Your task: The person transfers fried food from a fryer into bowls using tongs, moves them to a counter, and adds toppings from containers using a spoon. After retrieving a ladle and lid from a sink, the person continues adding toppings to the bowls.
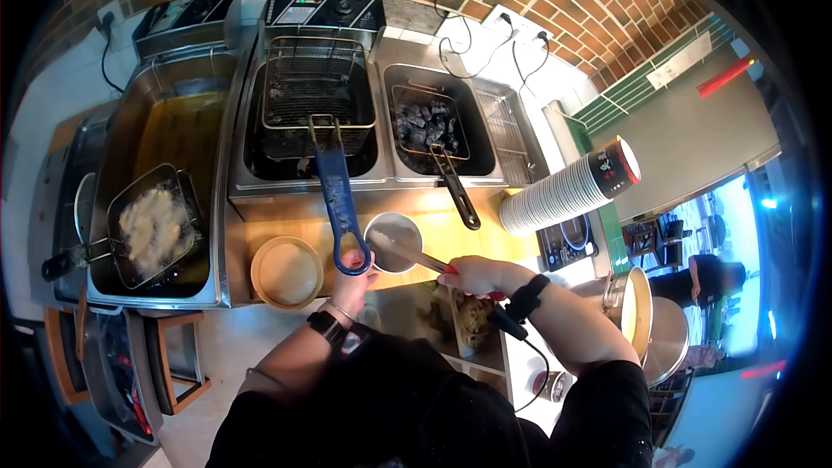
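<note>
My right hand [477,277] is closed around metal tongs [426,259] with red grips. Their far end reaches into a white bowl [406,221], whose contents I cannot make out. At the bowl's lower left edge, my left hand [354,284] has its fingers curled against it. The looped end of a blue basket handle [334,195] overlaps that hand. This handle belongs to a wire fry basket [316,78] resting over the middle fryer. Left of my left hand stands a round tan container [287,271] with pale content.
In the left fryer, a basket [186,180] holds pale food in bubbling oil. Dark pieces lie in the right fryer's basket [429,121], its black handle [459,198] jutting forward. A tall stack of paper cups [555,195] leans at the right. Metal pots [637,316] are beside my right arm.
</note>
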A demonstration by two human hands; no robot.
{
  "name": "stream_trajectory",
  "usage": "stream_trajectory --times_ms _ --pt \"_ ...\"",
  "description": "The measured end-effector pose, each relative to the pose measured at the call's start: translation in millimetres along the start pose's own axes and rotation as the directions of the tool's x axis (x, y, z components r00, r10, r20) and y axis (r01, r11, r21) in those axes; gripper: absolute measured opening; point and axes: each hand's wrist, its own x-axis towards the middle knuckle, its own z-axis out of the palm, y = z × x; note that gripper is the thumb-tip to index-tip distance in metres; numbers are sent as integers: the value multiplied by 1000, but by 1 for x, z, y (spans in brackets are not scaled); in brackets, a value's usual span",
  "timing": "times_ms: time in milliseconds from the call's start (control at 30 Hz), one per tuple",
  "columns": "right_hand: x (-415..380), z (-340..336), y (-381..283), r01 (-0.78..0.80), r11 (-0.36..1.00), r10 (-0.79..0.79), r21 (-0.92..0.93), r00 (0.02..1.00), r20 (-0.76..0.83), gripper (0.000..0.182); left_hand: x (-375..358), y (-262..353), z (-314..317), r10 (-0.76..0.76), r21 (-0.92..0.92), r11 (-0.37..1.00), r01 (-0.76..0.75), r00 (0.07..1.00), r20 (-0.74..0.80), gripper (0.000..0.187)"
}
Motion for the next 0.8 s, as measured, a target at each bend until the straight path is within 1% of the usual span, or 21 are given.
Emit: stream_trajectory --times_ms 33,67,100,133,167,233,267,300,367,400,433,467,500,533,567,600,633,700,733,767,800 --pt "-6 -1 0 -4 1000 4 9 1000 -6 46 3 -1 -1 -2 6 1000 2 1000 10 13" --pt "-12 -1 1 96 976 -124 -195 983 -135 45 5 -2 -2 15 30 999 -15 1000 4 14" --pt "-21 -1 0 160 902 -268 -401 935 -231 45 7 -3 -4 32 56 998 -32 999 -2 15" --pt "-41 -4 -8 145 879 -294 -454 915 -278 45 10 -5 -5 49 97 994 -47 999 -13 17" --pt "-52 -4 -9 142 886 -288 -442 915 -284 45 13 -7 -7 44 107 993 -43 999 -5 17" --pt "-70 -3 -6 40 885 -210 -463 924 -320 44 15 -8 -10 124 20 992 -125 992 20 16" --pt "-77 -2 -9 1 922 -129 -386 943 -306 42 15 -7 -10 119 26 992 -120 993 27 16" --pt "-74 2 -6 -3 927 -121 -376 944 -308 42 14 -6 -11 115 35 993 -116 993 21 15" --pt "-58 19 7 -7 963 -112 -269 898 -425 38 17 -7 -9 105 50 993 -106 994 31 15" --pt "-48 30 10 22 957 -167 -288 855 -491 34 20 -9 -9 114 61 992 -114 993 5 14" --pt "-32 42 19 81 921 -287 -382 803 -522 32 24 -13 -11 121 73 990 -120 992 -21 14" --pt "-22 49 19 88 919 -299 -384 790 -536 31 22 -4 -7 120 109 987 -119 993 -7 13" --pt "-17 55 18 94 918 -310 -385 775 -550 30 15 1 -2 106 111 989 -101 993 -43 12" --pt "-19 57 18 84 926 -292 -367 778 -557 30 15 -1 -1 121 83 990 -117 991 -48 11" --pt "-25 56 18 123 935 -305 -333 758 -577 30 17 -4 -4 135 56 990 -132 990 -52 10" --pt "-33 55 21 160 941 -314 -296 736 -600 31 23 -6 -10 102 81 992 -100 994 -28 13" --pt "-43 56 27 147 951 -289 -273 737 -611 31 22 -5 -11 107 66 992 -104 994 -32 15" --pt "-71 58 44 36 989 -118 -143 772 -624 30 24 -7 -18 103 89 991 -98 993 -59 17" --pt "-93 60 57 77 997 -61 2 807 -587 32 19 -6 -19 119 102 988 -115 992 -33 20" --pt "-108 72 77 39 998 -2 49 802 -597 32 10 -3 -18 127 115 985 -127 992 4 23" --pt "-126 88 100 66 992 17 112 784 -620 34 -3 0 -12 110 148 982 -113 994 26 24"
